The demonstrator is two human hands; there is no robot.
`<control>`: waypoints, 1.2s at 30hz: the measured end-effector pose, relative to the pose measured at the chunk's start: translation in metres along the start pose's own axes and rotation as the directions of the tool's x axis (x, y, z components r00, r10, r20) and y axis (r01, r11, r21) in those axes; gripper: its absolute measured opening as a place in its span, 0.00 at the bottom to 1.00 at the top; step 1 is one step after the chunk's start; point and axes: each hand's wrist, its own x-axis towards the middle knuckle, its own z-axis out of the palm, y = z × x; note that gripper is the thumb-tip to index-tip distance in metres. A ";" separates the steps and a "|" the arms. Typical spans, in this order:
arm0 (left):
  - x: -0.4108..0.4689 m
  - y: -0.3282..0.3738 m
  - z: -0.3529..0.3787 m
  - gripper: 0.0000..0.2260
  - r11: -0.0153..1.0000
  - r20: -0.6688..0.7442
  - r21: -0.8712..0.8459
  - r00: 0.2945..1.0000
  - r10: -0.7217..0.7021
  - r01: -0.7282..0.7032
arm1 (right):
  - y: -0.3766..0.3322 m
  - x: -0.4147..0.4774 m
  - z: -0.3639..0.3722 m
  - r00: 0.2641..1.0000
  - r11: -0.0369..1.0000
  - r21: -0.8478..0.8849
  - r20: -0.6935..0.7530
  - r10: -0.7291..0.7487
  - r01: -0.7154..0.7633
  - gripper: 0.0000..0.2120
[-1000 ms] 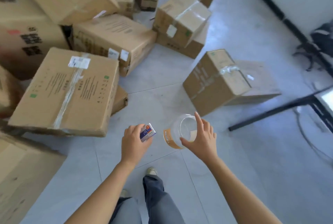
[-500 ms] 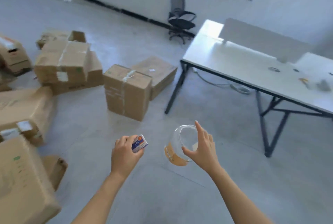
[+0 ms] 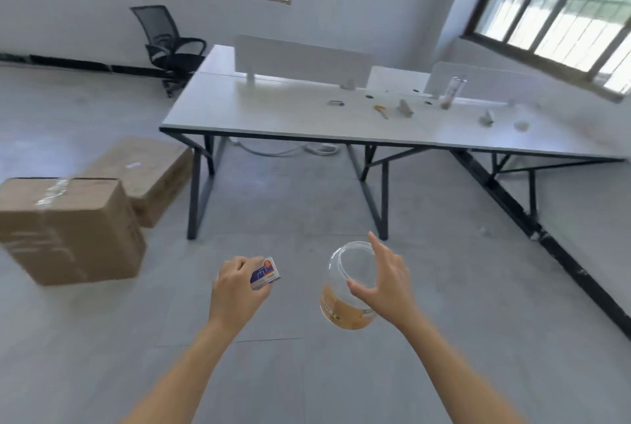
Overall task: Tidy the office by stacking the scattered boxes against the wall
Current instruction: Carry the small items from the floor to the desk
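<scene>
My left hand (image 3: pixel 235 290) is closed around a small blue, white and orange carton (image 3: pixel 265 273), held out in front of me. My right hand (image 3: pixel 386 283) grips the rim of a clear round jar (image 3: pixel 345 290) with an orange label, tilted with its mouth up. Two brown cardboard boxes stand on the floor at the left: a taped one (image 3: pixel 68 229) nearer me and a flatter one (image 3: pixel 146 174) behind it, beside the table's leg.
A long white table (image 3: pixel 273 116) on black legs runs across the middle, with small items and a clear bottle (image 3: pixel 450 92) on it. A black office chair (image 3: pixel 167 44) stands by the far wall under a window. Grey floor lies between me and the table.
The view has swung right and up from the pile of boxes to the table and windows. Both hands keep the same hold on the carton and the jar.
</scene>
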 end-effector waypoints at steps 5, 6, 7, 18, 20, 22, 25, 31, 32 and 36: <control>0.007 0.051 0.045 0.17 0.997 0.091 -0.022 0.993 0.073 -0.072 | 0.058 -0.005 -0.035 0.994 0.995 -0.005 -0.052 0.099 -0.099 0.44; 0.012 0.058 0.053 0.17 0.996 0.103 -0.017 0.991 0.089 -0.088 | 0.067 -0.003 -0.040 0.991 0.994 -0.008 -0.071 0.111 -0.112 0.43; 0.019 0.064 0.060 0.17 0.995 0.115 -0.010 0.988 0.101 -0.101 | 0.077 0.000 -0.044 0.988 0.992 -0.007 -0.090 0.122 -0.123 0.42; 0.132 0.101 0.146 0.18 0.994 0.197 -0.029 0.974 0.112 -0.109 | 0.142 0.100 -0.072 0.971 0.984 -0.021 -0.171 0.168 -0.174 0.41; 0.166 0.109 0.162 0.17 0.993 0.179 -0.044 0.977 0.117 -0.111 | 0.150 0.134 -0.082 0.970 0.986 -0.031 -0.187 0.155 -0.163 0.41; 0.199 0.117 0.179 0.17 0.992 0.180 -0.050 0.976 0.123 -0.116 | 0.159 0.168 -0.093 0.969 0.985 -0.042 -0.192 0.157 -0.168 0.41; 0.243 0.131 0.206 0.17 0.988 0.190 -0.057 0.970 0.150 -0.142 | 0.175 0.210 -0.106 0.949 0.976 -0.012 -0.238 0.207 -0.216 0.44; 0.290 0.149 0.272 0.18 0.986 0.319 -0.049 0.933 0.168 -0.161 | 0.223 0.261 -0.104 0.916 0.946 0.055 -0.236 0.324 -0.320 0.43; 0.295 0.151 0.284 0.18 0.984 0.356 -0.035 0.918 0.175 -0.173 | 0.233 0.268 -0.102 0.910 0.938 0.061 -0.228 0.346 -0.342 0.42; 0.334 0.172 0.336 0.19 0.983 0.451 0.018 0.879 0.156 -0.183 | 0.286 0.310 -0.107 0.897 0.919 0.080 -0.200 0.395 -0.387 0.41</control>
